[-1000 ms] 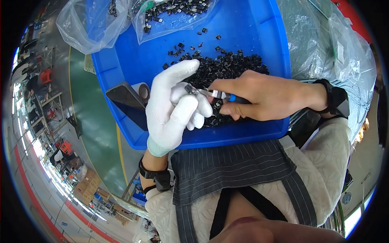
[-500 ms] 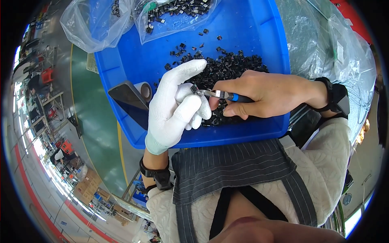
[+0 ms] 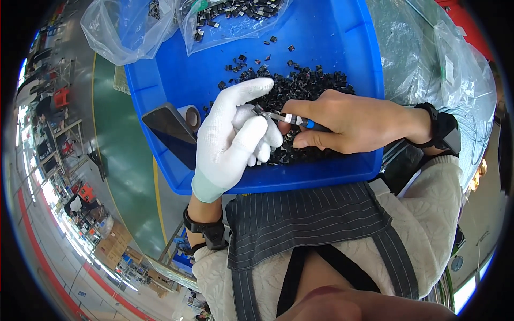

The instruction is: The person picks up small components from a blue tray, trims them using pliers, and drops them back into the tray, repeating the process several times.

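My left hand [image 3: 231, 140] wears a white glove and is curled over the near part of a blue plastic bin [image 3: 332, 43], pinching a small black part at its fingertips. My bare right hand [image 3: 342, 120] grips a pair of tweezers [image 3: 279, 116] with a blue grip, whose metal tips touch that small part. Under both hands lies a heap of small black plastic parts [image 3: 302, 85].
A dark phone [image 3: 171, 131] and a roll of tape [image 3: 188, 115] lie in the bin's left corner. Clear plastic bags [image 3: 235, 18] with more black parts rest on the far rim. Another clear bag [image 3: 433, 59] hangs at the right. A factory floor lies far below at the left.
Both hands have shifted slightly up and right over the heap. The tweezers' tips stay at the left fingertips.
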{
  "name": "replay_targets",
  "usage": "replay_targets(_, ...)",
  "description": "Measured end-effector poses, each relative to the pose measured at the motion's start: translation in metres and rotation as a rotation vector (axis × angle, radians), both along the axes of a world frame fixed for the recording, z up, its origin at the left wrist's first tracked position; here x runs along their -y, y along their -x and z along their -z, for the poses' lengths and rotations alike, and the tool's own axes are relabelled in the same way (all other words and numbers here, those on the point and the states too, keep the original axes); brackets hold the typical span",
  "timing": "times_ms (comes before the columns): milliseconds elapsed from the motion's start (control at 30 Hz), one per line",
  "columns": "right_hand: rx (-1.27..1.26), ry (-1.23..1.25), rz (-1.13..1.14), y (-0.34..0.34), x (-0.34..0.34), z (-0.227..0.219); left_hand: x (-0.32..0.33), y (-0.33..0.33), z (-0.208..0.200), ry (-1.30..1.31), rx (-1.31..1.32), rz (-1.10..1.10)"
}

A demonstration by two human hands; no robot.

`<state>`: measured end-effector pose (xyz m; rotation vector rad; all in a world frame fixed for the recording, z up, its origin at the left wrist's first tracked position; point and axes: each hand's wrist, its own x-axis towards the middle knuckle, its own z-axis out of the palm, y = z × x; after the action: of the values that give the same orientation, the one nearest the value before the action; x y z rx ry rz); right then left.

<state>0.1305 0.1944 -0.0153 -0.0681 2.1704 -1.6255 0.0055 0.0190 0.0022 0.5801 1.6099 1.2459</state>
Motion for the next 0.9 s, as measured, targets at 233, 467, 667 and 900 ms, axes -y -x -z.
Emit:
replay_targets(233, -0.013, 0.017, 0.032, -0.001, 0.000, -0.001, 0.007, 0.000, 0.014, 0.033, -0.536, 0.123)
replay_targets(467, -0.030, 0.155, 0.060, -0.004, 0.003, 0.008, 0.006, -0.002, 0.022, -0.206, -1.042, 0.128)
replay_targets(667, -0.087, -0.033, 0.072, -0.001, 0.002, 0.004, 0.001, -0.005, 0.008, 0.028, -0.317, -0.021)
replay_targets(900, -0.162, -0.056, 0.027, -0.006, 0.004, 0.013, 0.006, 0.010, 0.000, 0.066, -0.254, 0.168)
